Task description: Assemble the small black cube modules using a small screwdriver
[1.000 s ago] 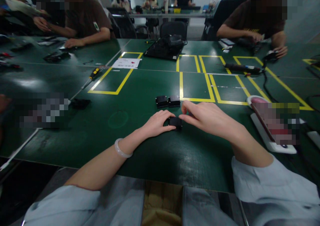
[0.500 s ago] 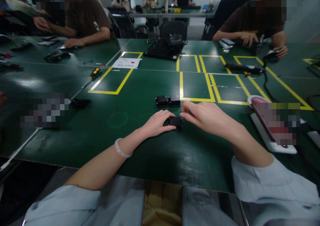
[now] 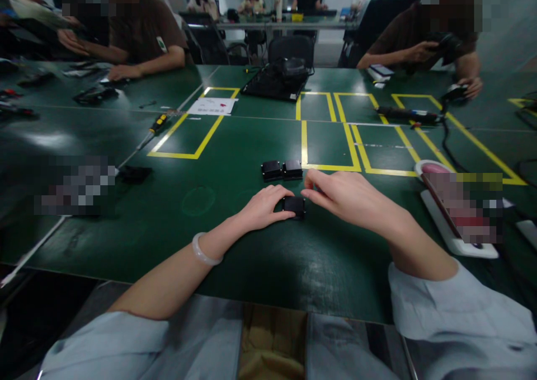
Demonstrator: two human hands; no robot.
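A small black rectangular block (image 3: 294,207) lies on the green table, with tiny light spots at its sides. My left hand (image 3: 265,206) holds it from the left, fingers on its far side and thumb along its near edge. Curled into a pinch, my right hand (image 3: 335,192) is at the block's right end; whatever sits between its fingertips is too small or hidden to see. Just beyond my hands are two similar black pieces, a left block (image 3: 271,170) and a right block (image 3: 292,169), side by side.
On the right lies a phone (image 3: 457,201) over a white device (image 3: 474,248). A yellow-handled screwdriver (image 3: 158,123) and a paper sheet (image 3: 212,106) are further left. Yellow tape (image 3: 331,167) marks the table. Across sit co-workers, one with a hand (image 3: 423,51) on a dark object.
My hands and the black blocks stay in place. At the far right, the co-worker's hand has risen from the table with a dark object.
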